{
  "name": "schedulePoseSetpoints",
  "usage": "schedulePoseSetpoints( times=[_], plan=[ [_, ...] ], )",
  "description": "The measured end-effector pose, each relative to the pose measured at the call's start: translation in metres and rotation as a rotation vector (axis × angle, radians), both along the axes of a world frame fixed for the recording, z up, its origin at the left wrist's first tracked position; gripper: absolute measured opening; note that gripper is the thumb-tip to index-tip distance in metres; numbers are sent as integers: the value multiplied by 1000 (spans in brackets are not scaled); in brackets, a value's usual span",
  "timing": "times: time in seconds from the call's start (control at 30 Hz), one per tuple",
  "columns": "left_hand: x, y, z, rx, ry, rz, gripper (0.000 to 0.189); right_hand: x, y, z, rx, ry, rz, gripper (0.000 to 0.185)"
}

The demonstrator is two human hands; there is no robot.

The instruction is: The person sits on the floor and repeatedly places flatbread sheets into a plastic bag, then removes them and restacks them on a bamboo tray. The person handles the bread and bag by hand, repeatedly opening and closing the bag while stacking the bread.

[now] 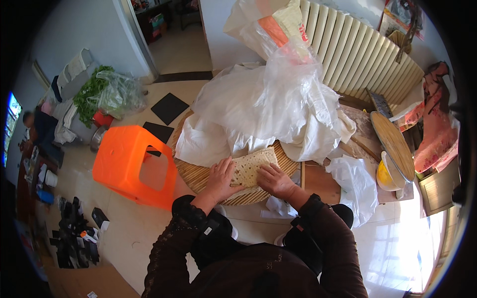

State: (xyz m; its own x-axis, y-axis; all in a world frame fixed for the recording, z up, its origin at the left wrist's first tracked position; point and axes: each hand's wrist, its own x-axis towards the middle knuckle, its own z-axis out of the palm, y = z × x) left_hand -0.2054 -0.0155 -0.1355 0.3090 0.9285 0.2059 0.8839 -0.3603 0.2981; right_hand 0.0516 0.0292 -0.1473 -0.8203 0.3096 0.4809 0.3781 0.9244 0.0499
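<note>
A folded, brown-speckled flatbread (247, 167) lies on a round mat of stalks (193, 177) before me. My left hand (220, 181) holds its left end, fingers over the top and thumb along the near edge. The fingers of my right hand (275, 180) are bent onto the bread's right part, and their tips are partly hidden. Just beyond, white cloth (203, 143) covers the far side of the mat. A heap of clear plastic sheeting (257, 100) rests over the cloth.
An orange plastic stool (119, 164) stands left of the mat. At right are a white plastic bag (354, 182), a yellow-and-white bowl (387, 175) and a round wooden board (393, 145) on edge. A radiator (357, 48) lines the wall. A person (46, 128) is at far left.
</note>
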Motion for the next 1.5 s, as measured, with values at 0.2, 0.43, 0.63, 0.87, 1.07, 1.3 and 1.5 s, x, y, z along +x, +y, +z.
schedulePoseSetpoints(
  times=[0.2,0.43,0.63,0.87,1.07,1.3,1.5],
  plan=[
    [0,0,-1,-8,22,12,88,-1,-2,3,36,26,28,22],
    [2,0,1,1,23,29,89,-9,-7,4,22,41,38,25],
    [6,7,1,185,-106,-83,59,-22,5,20,-127,132,-47,19],
    [8,21,1,249,-446,-70,23,-22,9,56,-16,349,-81,16],
    [8,21,7,137,-526,-46,16,-14,-10,26,-20,44,-15,18],
    [4,21,5,25,-617,102,21,-11,-4,5,-5,-10,6,18],
    [4,20,12,-41,-627,65,23,-15,-4,18,-19,61,2,17]
  ],
)
